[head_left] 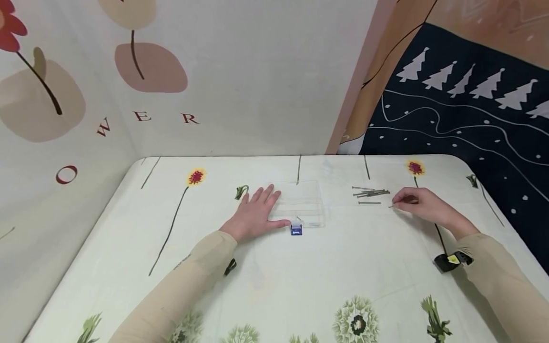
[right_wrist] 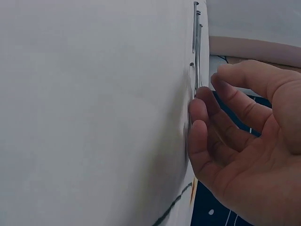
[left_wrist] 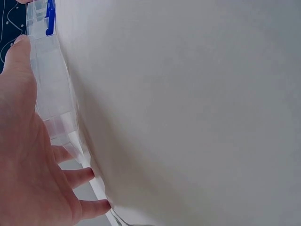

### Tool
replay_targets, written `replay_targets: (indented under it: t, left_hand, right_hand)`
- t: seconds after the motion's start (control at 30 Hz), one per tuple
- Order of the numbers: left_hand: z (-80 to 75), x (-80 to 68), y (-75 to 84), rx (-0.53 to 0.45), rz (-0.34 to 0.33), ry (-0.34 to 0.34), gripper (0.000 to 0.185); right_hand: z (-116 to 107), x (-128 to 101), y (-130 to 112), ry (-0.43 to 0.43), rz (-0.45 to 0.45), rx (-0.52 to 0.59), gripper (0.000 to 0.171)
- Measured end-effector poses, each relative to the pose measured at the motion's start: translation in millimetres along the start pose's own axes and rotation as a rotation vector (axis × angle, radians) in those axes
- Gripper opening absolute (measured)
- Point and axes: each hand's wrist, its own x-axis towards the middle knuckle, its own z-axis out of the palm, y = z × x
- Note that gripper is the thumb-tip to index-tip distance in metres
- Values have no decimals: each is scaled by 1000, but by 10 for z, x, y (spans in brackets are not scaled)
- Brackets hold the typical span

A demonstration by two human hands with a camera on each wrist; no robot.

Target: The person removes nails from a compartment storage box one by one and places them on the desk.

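Note:
My left hand (head_left: 253, 214) lies spread on the left part of a clear plastic case (head_left: 300, 200) with a blue latch (head_left: 296, 230). In the left wrist view its thumb rests along the case (left_wrist: 51, 75), with other fingers at the far edge. A few thin nails seem to lie inside near the front, too faint to count. My right hand (head_left: 418, 205) is low over the table, its fingers bent and fingertips by a thin nail end (head_left: 391, 206). No nail shows between thumb and fingers in the right wrist view. Several loose nails (head_left: 372, 193) lie to its left.
One single nail (head_left: 370, 203) lies in front of the small pile. A flower-printed cloth covers the table (head_left: 274, 286). Behind stands a pale hanging cloth (head_left: 266, 95), and a dark tree-patterned cloth (head_left: 450, 114) hangs on the right.

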Motion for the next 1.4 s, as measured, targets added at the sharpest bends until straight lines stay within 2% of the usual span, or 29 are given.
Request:
replay_targets:
  t: [0.43,0.87,1.03,1.4]
  left_hand:
    - [-14,-3,16,-3,8,4,93]
    - [-5,5,14,5,2,9,93]
    - [1,7,21,3,3,20,92]
    - [10,-4,10,-12,2,21,93]
  right_hand:
    - [18,-20,-10,25,-22,19,15]
    - [182,120,-307,-5,-138,82,12]
    - [216,240,-418,6,-149,93,11]
    - [318,418,-706,-26,-170,188,14]
